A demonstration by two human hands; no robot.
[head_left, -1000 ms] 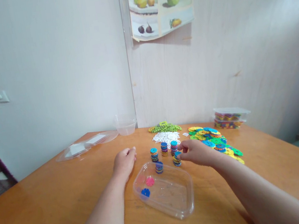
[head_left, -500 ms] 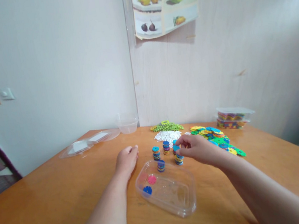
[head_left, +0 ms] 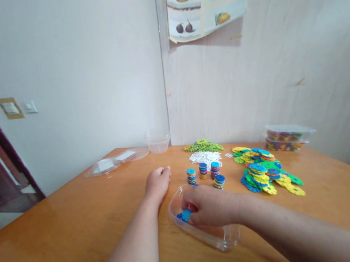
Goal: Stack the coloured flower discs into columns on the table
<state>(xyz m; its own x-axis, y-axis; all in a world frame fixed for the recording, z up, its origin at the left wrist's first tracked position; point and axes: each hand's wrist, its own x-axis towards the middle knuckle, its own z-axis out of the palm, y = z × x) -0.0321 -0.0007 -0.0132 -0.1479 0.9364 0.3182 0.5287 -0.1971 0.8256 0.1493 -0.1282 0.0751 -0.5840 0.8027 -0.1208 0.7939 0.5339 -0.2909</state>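
My right hand (head_left: pixel 207 206) is inside a clear plastic box (head_left: pixel 225 244), pinching a light-blue notched plastic disc (head_left: pixel 186 215) between thumb and fingers. A dark-blue disc (head_left: pixel 179 216) lies beside it in the box, and a pink disc is partly covered by my fingers. On the table, left of the box, my left hand (head_left: pixel 158 182) rests with its fingers curled in. Just behind the box stand small stacks of coloured discs, among them a left stack (head_left: pixel 191 176), a middle stack (head_left: pixel 203 171), and a right stack (head_left: pixel 215 170). My right hand partly hides another stack (head_left: pixel 219 181).
A loose pile of green, yellow and blue discs (head_left: pixel 262 172) spreads to the right. White pieces (head_left: pixel 205 158) and green pieces (head_left: pixel 202 146) lie behind the stacks. A clear bowl (head_left: pixel 158 144), flat lids (head_left: pixel 103 166) and filled boxes (head_left: pixel 286 137) stand along the back.
My right hand has moved from the disc stacks down and left into the clear box, holding a light-blue disc. My left hand stays resting on the table. The view has shifted slightly left.
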